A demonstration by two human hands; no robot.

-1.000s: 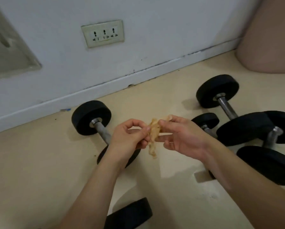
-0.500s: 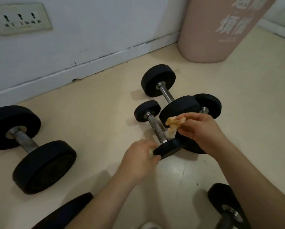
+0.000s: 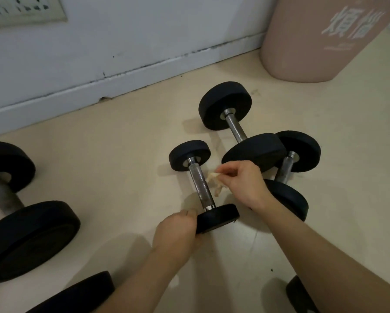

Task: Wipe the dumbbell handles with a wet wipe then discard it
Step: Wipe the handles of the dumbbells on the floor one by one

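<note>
Room: beige floor (image 3: 121, 154), white wall (image 3: 144, 30), pink bin (image 3: 302, 41) in the corner.
Dumbbells: four whole, two more cut off below.
Left hand (image 3: 176, 233): fingers curl round the small dumbbell (image 3: 201, 190), at its near weight.
Right hand (image 3: 241, 184): fingertips pinch the crumpled wipe (image 3: 215, 184) just beside its handle (image 3: 197, 177).

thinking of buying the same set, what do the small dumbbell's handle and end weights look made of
Handle: bare steel by its look, grey and shiny, with a duller, textured middle, probably knurling. End weights: matte black with rounded edges and no glare, likely a rubber or plastic coating; the core is hidden.
</note>
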